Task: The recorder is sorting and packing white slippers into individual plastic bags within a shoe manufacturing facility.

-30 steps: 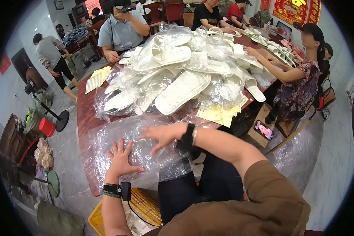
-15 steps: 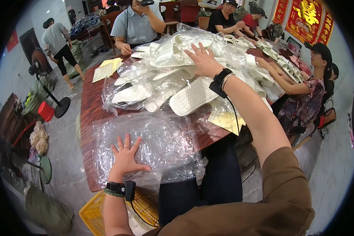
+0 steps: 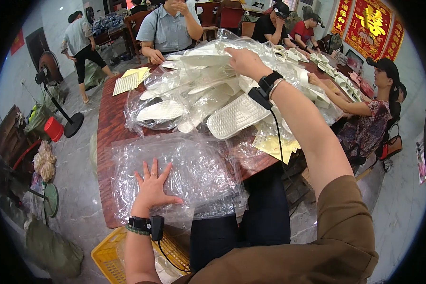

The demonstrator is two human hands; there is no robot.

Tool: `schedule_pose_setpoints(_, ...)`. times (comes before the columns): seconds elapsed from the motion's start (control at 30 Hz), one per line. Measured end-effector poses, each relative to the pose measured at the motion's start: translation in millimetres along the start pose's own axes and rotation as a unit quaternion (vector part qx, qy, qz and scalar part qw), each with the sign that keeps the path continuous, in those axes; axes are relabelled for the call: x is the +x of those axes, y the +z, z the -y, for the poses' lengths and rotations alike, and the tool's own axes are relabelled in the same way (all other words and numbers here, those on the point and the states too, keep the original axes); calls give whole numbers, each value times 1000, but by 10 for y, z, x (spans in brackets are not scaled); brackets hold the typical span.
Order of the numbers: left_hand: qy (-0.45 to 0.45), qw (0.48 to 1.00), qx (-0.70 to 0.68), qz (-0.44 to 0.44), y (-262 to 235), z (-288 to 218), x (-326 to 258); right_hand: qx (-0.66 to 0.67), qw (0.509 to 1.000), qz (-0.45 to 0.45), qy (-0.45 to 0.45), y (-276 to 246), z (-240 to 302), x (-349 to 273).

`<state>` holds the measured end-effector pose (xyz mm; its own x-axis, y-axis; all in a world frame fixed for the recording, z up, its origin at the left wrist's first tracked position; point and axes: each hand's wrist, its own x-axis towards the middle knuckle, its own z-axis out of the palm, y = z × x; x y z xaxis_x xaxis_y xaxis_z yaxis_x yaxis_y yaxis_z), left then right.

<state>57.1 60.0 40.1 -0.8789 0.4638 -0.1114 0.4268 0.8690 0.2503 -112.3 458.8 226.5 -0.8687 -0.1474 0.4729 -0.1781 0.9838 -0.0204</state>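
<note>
My left hand (image 3: 154,189) is spread out flat on the clear plastic bags (image 3: 206,170), which lie on the near edge of the red-brown table (image 3: 110,113). My right hand (image 3: 246,61) is up at the far side, with its fingers bent around the right end of 1 white slipper (image 3: 203,60). That slipper is at the top of a big pile of white slippers (image 3: 239,113), and lots of them are in clear plastic. There are 2 bunches of yellow sheets (image 3: 131,79) on the table, 1 to the left of the pile and 1 to the right. They have tiny marks, too small to read. On the far right wall hang 3 red banners (image 3: 368,26) with shiny gold writing, and the middle 1 has a very big gold sign.
</note>
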Motion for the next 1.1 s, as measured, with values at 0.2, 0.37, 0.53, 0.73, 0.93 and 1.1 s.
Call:
schedule_pose_setpoints(0.2,6,1000,6,-3,18,2,71,-47,983,-137,-115,-347,17,186)
schedule_pose_setpoints(0.37,6,1000,16,-18,-21,3,60,15,956,-229,-181,-815,322,196)
schedule_pose_setpoints(0.53,8,1000,21,-1,35,21,39,96,911,-309,-258,-1320,1015,-157)
schedule_pose_setpoints(0.73,24,991,-117,-58,125,248,-16,108,895,-242,-360,-946,1866,-1466)
schedule_pose_setpoints(0.93,1,627,-765,-146,427,1188,-58,173,905,32,-387,257,2057,-2627)
schedule_pose_setpoints(1.1,17,394,-913,-103,-65,637,25,172,917,113,-341,415,1879,-2776)
